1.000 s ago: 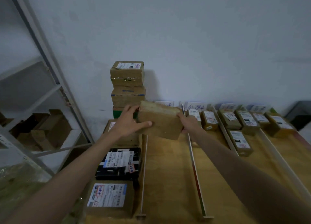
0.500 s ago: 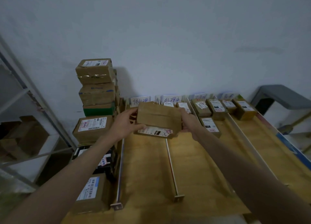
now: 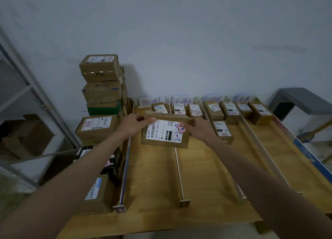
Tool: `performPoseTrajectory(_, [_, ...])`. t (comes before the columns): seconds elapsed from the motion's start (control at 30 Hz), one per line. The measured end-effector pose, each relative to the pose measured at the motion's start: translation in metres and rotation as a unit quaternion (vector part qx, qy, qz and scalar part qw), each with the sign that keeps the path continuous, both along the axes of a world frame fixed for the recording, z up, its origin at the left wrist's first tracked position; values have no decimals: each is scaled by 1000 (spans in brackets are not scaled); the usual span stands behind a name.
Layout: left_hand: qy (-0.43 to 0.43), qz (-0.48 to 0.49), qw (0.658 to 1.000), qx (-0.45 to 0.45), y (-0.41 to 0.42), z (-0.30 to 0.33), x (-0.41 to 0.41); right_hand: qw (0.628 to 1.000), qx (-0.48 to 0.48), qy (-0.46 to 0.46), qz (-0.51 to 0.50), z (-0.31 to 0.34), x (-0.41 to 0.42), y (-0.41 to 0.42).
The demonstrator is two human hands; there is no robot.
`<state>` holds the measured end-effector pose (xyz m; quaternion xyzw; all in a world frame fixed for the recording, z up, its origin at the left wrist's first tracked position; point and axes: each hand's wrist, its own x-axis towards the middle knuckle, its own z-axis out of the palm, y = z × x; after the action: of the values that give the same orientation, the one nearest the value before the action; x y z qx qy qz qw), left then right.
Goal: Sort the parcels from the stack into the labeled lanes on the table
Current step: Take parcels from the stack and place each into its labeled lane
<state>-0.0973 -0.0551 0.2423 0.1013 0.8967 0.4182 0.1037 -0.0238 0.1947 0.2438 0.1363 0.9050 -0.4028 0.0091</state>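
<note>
Clearance first: the wooden table (image 3: 152,194) is split into lanes by thin white divider strips (image 3: 179,170) running from the near edge toward the wall, and the near and middle stretches of the lanes show bare board. Small brown cardboard parcels (image 3: 195,110) sit grouped at the far end of the lanes, just in front of handwritten white lane cards (image 3: 149,101) propped against the wall. One further brown parcel (image 3: 222,131) lies in the third lane, nearer than the rest and just beside the right wrist. A stack of brown cardboard boxes (image 3: 101,80) rises at the table's far left corner, with more labelled boxes in a row along the left edge. A grey metal shelf frame (image 3: 27,88) stands left of the table, a dark grey stool (image 3: 301,100) to its right. The flat brown cardboard parcel with a white shipping label (image 3: 165,131) is held above the boards, over the divider between the first and second lanes, label face tilted toward the camera. The left hand (image 3: 133,124) grips its upper left corner, thumb pressed on the label's edge, fingers curled behind. The right hand (image 3: 197,129) grips the upper right edge, thumb on the label's red-marked corner, remaining fingers hidden behind the parcel.
</note>
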Motion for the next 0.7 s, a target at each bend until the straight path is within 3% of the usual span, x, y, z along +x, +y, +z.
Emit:
performPoseTrajectory(0.23, [-4,-65,998,-27,-2,7,-27,995,-78,-59,-13,-12,-5,6])
performPoseTrajectory(0.37, [-8,-133,987,-89,4,14,-48,998,3,-37,41,-14,-3,5])
performPoseTrajectory(0.5, [-9,-179,979,-97,16,10,-63,991,68,-23,116,-24,-3,5])
performPoseTrajectory(0.6, [-2,-201,973,-112,32,2,-70,992,102,-6,69,-33,3,6])
performPoseTrajectory(0.7, [7,-219,969,-117,55,-9,-72,997,71,-36,-5,-40,13,14])
